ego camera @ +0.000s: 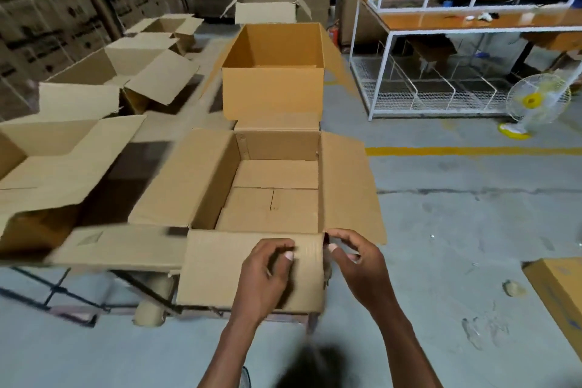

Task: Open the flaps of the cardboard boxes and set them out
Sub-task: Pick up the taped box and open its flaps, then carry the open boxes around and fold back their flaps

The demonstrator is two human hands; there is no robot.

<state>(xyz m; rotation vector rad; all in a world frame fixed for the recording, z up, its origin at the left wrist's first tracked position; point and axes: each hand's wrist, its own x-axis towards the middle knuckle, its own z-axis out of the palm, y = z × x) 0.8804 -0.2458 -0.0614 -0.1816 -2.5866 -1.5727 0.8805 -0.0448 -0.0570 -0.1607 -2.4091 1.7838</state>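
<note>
An open cardboard box [274, 195] stands right in front of me with all its flaps spread outward. Its near flap [217, 268] hangs toward me. My left hand [267, 274] lies over that flap near its right end with fingers curled, thumb on the cardboard. My right hand [356, 261] is at the flap's right corner, fingers bent around the edge. Behind it stands a taller orange box [272, 94], open too. More opened boxes [119, 72] line up on the left.
A white metal shelf rack [441, 50] with a wooden top stands at the right, a small floor fan [535, 104] beside it. Flat cardboard [557, 293] lies at the right edge. Stacked cartons [47, 9] fill the left wall. A yellow line [472, 150] crosses the concrete floor.
</note>
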